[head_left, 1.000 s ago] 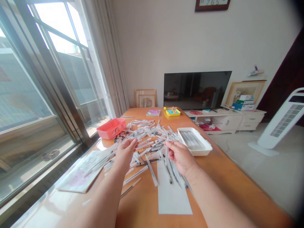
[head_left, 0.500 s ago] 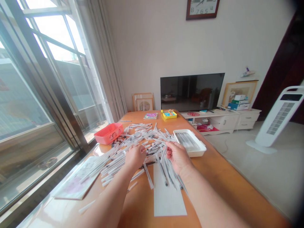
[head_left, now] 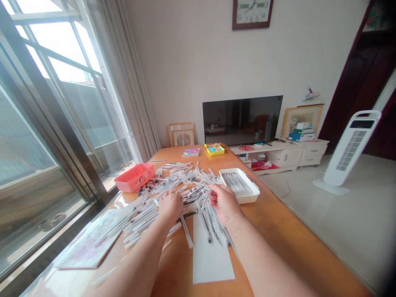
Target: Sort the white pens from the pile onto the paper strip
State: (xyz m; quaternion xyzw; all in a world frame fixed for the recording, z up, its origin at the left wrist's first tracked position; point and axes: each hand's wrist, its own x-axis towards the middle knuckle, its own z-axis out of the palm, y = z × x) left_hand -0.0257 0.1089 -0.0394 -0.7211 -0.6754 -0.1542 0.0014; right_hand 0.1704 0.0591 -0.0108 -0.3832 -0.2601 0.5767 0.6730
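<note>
Loose clear pen barrels and dark pen parts point(head_left: 145, 218) are heaped across the wooden table. My left hand point(head_left: 171, 205) is over the middle of the heap, its fingers curled together; whatever they hold is hidden behind the hand. To its right, my right hand point(head_left: 224, 204) pinches the near end of a translucent pen barrel point(head_left: 201, 184) between thumb and fingertips. Just beyond that hand, a white tray point(head_left: 254, 192) contains a row of slim dark-and-clear pen pieces. Under the near part of the heap lies a white paper strip point(head_left: 213, 266), with several barrels across its far half.
A red plastic basket point(head_left: 133, 181) stands at the left by the window. Nearer is a booklet point(head_left: 88, 247) with barrels over its edge. At the table's far end lie a yellow box point(head_left: 214, 151) and a colourful booklet point(head_left: 190, 152). A tower fan point(head_left: 349, 152) stands on the right.
The view has turned slightly to the right, so everything shifts left in the picture. My left fingertips are now more hidden; my right hand keeps its pinch on the barrel.
</note>
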